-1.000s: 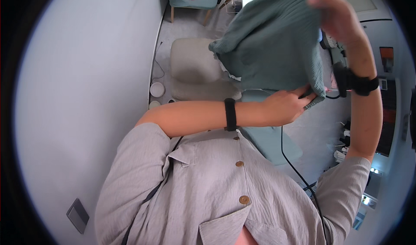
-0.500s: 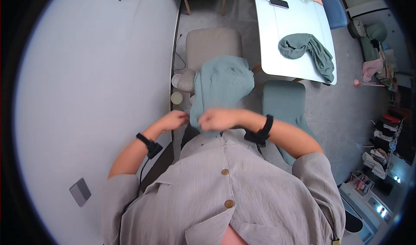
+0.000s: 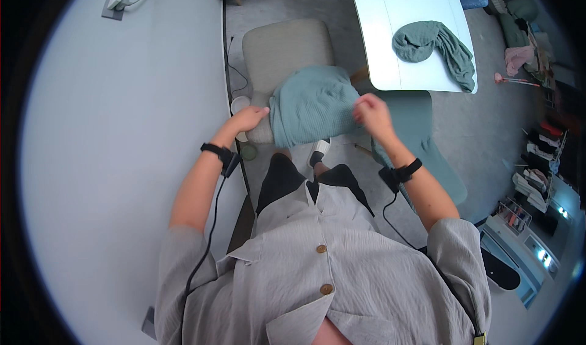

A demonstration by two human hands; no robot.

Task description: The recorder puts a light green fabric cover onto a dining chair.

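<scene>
A ribbed teal chair cover (image 3: 314, 107) lies over the near part of a beige chair (image 3: 287, 49), in front of me. Beige upholstery still shows on the far side and at the near left. My left hand (image 3: 249, 119) is at the cover's left edge, its fingertips pinched on the fabric. At the right edge my right hand (image 3: 373, 114) is closed on the cloth, slightly blurred. Between the two hands the cover looks spread and wrinkled.
A white table (image 3: 403, 21) stands at the far right, with a dark green cloth (image 3: 436, 49) bunched on it. Near my right arm is a teal chair (image 3: 415, 137). The wall (image 3: 122, 131) runs along my left, with pale round containers (image 3: 248, 152) at its foot.
My hands have moved apart and away from my body, the left to the cover's left edge, the right to its right edge. The cover's near end has been spread wider, away from me.
</scene>
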